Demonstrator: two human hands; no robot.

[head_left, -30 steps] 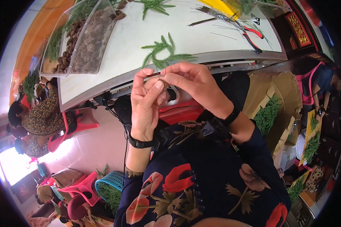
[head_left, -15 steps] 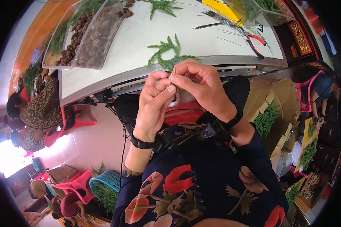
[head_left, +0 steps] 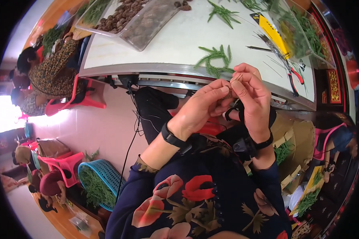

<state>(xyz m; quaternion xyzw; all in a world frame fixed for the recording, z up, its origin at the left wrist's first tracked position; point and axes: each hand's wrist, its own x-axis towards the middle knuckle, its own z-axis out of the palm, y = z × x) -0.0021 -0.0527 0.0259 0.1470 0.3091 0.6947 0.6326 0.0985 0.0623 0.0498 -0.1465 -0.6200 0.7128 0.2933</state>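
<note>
Both my hands are raised together just off the near edge of the table. Between the fingertips of my left hand is a small brown pine cone, mostly covered by the fingers. My right hand pinches close against it with thumb and forefinger; whatever thin piece it grips is too small to make out. Just beyond the fingers, a green artificial sprig bent into a ring lies on the white table.
Clear bins hold brown pine cones at far left and greenery at far right. Red-handled pliers, loose wires and a yellow packet lie at right. A blue basket and a cardboard box flank me. Other people sit leftward.
The whole view has swung, so the table and my hands sit farther right in it. My hands stay together at the pine cone, with the right hand now turned more upright.
</note>
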